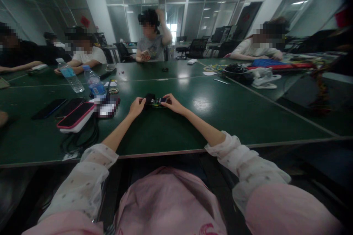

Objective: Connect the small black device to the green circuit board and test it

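Note:
Both my hands rest at the middle of the green table, gripping a small electronic assembly from either side. My left hand [137,106] pinches a dark black part [149,98] at its left end. At the right end, my right hand [174,104] is closed on a small circuit board [156,105], which has green edges and a little dark screen-like piece [163,100]. The board and the black part lie side by side and seem to touch. Fine details are too small to make out, and my fingers cover the outer ends.
Left of my hands are two plastic bottles, one clear [72,77] and one blue-capped [94,82], several phones including a pink-edged one [77,115], and black cables [87,136]. Further right are a pen [221,81] and a black bundle [237,73]. Several people sit around the table [165,136].

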Available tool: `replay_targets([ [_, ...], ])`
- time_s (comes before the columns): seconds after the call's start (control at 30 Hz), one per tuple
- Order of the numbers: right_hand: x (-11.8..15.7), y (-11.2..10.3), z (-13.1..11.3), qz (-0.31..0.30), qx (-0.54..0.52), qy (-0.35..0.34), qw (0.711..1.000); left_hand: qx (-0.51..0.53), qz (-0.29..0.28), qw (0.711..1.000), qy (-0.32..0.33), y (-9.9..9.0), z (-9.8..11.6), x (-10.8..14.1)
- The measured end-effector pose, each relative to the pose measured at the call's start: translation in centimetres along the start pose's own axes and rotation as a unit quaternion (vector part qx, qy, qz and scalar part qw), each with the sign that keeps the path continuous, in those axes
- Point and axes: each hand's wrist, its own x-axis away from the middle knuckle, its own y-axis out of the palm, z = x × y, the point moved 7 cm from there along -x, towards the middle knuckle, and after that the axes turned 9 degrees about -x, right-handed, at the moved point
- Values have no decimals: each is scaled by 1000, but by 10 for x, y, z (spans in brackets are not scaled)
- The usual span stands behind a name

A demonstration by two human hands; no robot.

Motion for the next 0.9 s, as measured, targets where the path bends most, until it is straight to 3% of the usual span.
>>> replay_targets([
  [0.9,2,0,-6,0,14,6,1000,6,-20,999,34,1,8,4],
])
